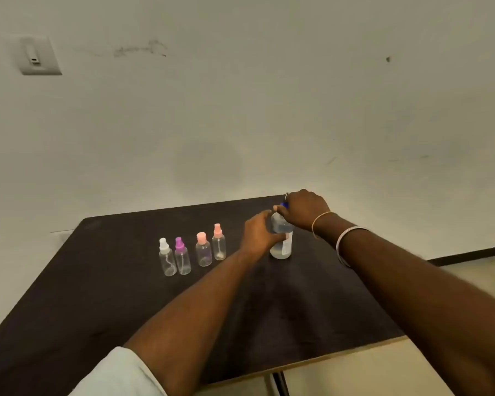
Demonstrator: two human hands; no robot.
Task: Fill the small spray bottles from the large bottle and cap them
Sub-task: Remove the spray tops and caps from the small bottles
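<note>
Wall switch plate (39,55) at far left, above a dark table (97,295). On the table, left of centre, four small clear bottles stand upright in a loose row, all capped: white-capped spray bottle (166,257); just beside it, purple-capped spray bottle (182,257); then, a little farther back, squat pink-capped bottle (203,250) and tall pink-capped spray bottle (218,242). To their right, the left hand (259,234) curls round the body of the large bottle (282,241), which stands upright on the table toward its far right and holds clear liquid. The right hand (305,210), fingers curled, grips the blue cap (283,205) from above. Two bangles (346,241) circle the right wrist
</note>
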